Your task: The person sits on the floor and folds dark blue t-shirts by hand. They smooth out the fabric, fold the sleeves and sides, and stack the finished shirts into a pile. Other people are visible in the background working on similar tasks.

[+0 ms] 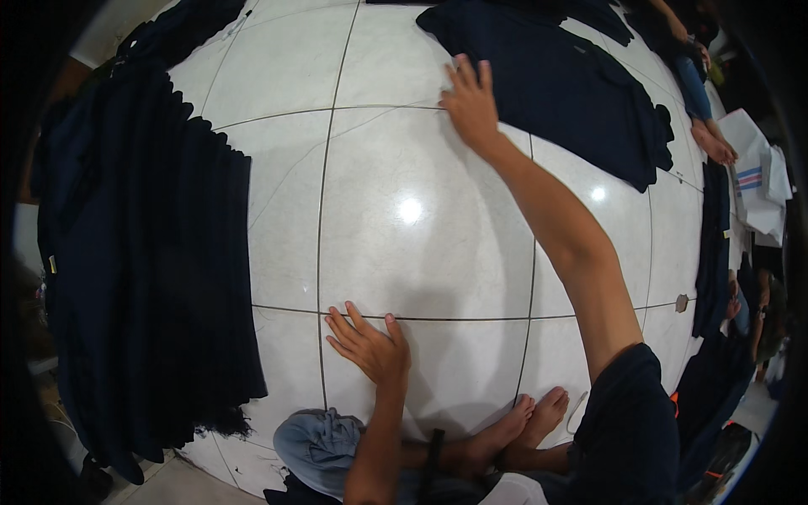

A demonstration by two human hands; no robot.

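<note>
My right hand (472,107) is stretched far forward over the white tiled floor (416,252), its fingers apart beside the left edge of a dark navy garment (555,88). Whether its fingertips touch the cloth, I cannot tell. My left hand (372,346) is low over the tiles near my knee, palm down with fingers spread, holding nothing. To the left of it lies a large overlapping row of dark navy garments (170,265), with a small yellow tag on the far left one. A thin loose thread runs across the tiles between the row and my right hand.
More dark cloth (183,31) lies at the upper left, near a pen-like object (237,25). Along the right side are folded dark garments (713,252), a white bag with stripes (754,177) and other people seated on the floor. My bare feet (533,416) rest at the bottom.
</note>
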